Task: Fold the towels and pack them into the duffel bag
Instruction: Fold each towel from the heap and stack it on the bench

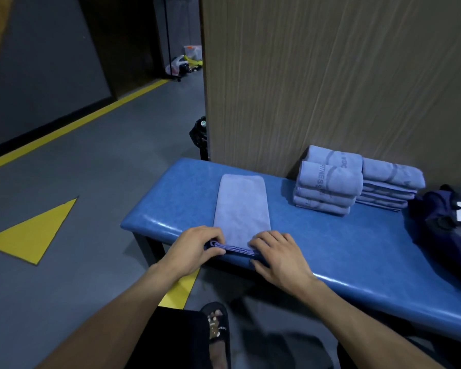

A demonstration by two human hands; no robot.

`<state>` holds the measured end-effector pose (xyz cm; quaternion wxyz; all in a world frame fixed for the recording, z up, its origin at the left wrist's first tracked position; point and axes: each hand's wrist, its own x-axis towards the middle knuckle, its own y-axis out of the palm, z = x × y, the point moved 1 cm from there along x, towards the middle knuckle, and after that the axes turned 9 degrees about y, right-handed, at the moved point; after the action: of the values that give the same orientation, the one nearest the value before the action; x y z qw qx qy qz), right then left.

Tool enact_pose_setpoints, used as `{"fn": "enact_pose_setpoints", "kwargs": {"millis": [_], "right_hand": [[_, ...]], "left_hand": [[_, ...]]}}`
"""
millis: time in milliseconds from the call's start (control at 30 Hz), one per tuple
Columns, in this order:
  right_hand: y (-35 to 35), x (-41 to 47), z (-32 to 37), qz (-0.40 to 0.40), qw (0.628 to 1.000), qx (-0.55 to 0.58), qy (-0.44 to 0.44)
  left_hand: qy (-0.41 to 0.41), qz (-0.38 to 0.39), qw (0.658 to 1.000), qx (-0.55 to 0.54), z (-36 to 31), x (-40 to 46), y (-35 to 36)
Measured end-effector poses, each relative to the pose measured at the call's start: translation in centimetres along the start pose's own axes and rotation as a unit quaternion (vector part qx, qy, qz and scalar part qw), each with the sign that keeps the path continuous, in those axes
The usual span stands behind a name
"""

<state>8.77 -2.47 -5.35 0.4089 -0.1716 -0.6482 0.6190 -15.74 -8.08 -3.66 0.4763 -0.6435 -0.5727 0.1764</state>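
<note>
A lilac towel (240, 206) lies folded into a long narrow strip on the blue padded bench (343, 249), running from the front edge toward the wall. My left hand (194, 249) pinches the strip's near left corner at the bench edge. My right hand (280, 255) rests on the near right corner, fingers curled over the layered edge. Two stacks of folded blue towels (330, 187) stand by the wall at the back right. The dark navy duffel bag (445, 225) sits at the right end of the bench, partly cut off by the frame.
A wood-grain panel wall (330, 75) rises directly behind the bench. Grey floor with yellow markings (35, 233) spreads to the left. A black bin (198, 137) stands at the wall's corner. My sandalled foot (217, 331) is below the bench edge.
</note>
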Motion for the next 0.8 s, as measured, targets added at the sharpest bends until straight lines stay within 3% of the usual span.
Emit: {"fn": "enact_pose_setpoints", "kwargs": {"millis": [200, 267, 433, 533, 800], "right_hand": [[-1.7, 2.1, -2.2, 0.084, 0.982, 0.161, 0.053], [-2.2, 2.3, -3.1, 0.078, 0.970, 0.214, 0.088], [-0.6, 3.1, -4.2, 0.099, 0.900, 0.360, 0.223], [0.3, 4.0, -4.3, 0.082, 0.885, 0.364, 0.280], [1.5, 5.2, -3.8, 0.087, 0.898, 0.252, 0.352]], "left_hand": [[-0.078, -0.036, 0.994, -0.068, 1.0, 0.2, 0.0], [-0.106, -0.045, 0.985, -0.131, 1.1, 0.7, 0.4], [-0.194, -0.080, 0.953, -0.217, 1.3, 2.5, 1.8], [-0.220, -0.092, 0.955, -0.177, 1.5, 3.2, 2.2], [-0.255, -0.094, 0.957, -0.102, 1.8, 3.7, 2.3]]}}
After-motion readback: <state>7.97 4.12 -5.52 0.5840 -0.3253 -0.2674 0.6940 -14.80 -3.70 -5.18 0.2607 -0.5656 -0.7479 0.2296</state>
